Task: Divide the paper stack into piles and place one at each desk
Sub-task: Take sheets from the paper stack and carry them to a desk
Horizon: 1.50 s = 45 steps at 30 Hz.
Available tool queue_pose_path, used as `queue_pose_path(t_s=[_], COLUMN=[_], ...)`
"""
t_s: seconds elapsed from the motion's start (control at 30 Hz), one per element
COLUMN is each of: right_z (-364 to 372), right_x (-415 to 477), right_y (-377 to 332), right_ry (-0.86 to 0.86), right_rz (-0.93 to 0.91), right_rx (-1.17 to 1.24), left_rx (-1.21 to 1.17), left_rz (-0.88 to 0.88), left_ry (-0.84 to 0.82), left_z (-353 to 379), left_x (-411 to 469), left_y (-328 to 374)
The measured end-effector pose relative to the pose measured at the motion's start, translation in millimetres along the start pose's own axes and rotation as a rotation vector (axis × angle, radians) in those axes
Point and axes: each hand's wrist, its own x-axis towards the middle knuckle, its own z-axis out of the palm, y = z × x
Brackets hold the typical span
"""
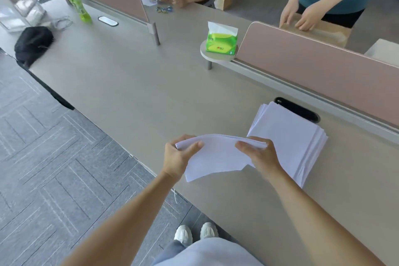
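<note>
A thick stack of white paper lies on the grey desk in front of me, its far corner over a black cable slot. I hold a thinner bundle of sheets lifted just left of the stack, bowed upward in the middle. My left hand grips the bundle's left edge, thumb on top. My right hand grips its right edge, with the thumb over the sheets and the fingers underneath.
Pink divider panels run along the desk's far side. A green tissue pack sits on a small round shelf. Further left stand a green bottle and a black bag. Two other people work across the desk.
</note>
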Motion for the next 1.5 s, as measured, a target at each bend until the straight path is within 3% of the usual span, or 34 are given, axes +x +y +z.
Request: queue_pose_path(t_s=[0.33, 0.6, 0.9, 1.0, 1.23, 1.37, 1.5], right_z=[42, 123, 271, 320, 426, 462, 510], right_x=[30, 55, 63, 65, 67, 83, 114], right_y=[-44, -103, -125, -136, -184, -196, -188], right_ry=[-0.079, -0.296, -0.229, -0.243, -0.295, -0.343, -0.261], right_rz=[-0.174, -0.326, -0.456, -0.409, -0.399, -0.431, -0.553], right_rx=[0.046, -0.051, -0.133, -0.089, -0.08, -0.103, -0.1], left_rx=[0.3, 0.136, -0.192, -0.13, -0.035, -0.059, -0.055], left_rz=[0.324, 0.258, 0.212, 0.216, 0.356, 0.331, 0.308], left_ry=[0.299, 0.434, 0.245, 0.203, 0.37, 0.417, 0.446], left_z=[-25, -106, -253, -301, -396, -443, -474], left_x=[13, 1, 1, 6, 39, 62, 98], left_y=[49, 118, 130, 126, 144, 154, 158])
